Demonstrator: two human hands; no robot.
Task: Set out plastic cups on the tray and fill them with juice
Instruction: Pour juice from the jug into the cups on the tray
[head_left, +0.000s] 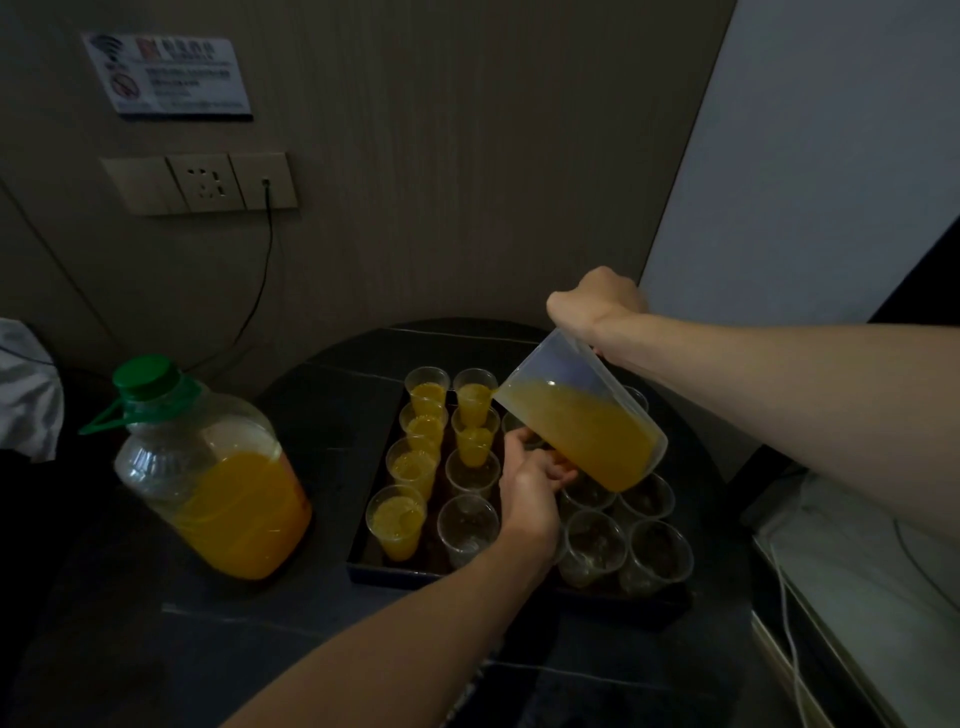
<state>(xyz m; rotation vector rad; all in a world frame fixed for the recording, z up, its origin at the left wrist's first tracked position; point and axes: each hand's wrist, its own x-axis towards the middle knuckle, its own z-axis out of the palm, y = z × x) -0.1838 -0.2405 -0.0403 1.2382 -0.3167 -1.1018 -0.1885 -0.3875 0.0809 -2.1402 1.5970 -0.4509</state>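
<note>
The fingers of the right hand (597, 306) are closed in a fist at the upper rim of the jug (582, 415), which is held tilted over the tray (395, 571) so that juice runs from its spout into a back-row cup (474, 400). The fingers of the left hand (532, 478) are reached under the jug among the cups, and it cannot be told whether a cup is pinched or the jug steadied. Filling is judged under way, about six cups done; next the jug should be levelled before the brim is reached and carried to the empty cup (471, 470) nearer in that column.
</note>
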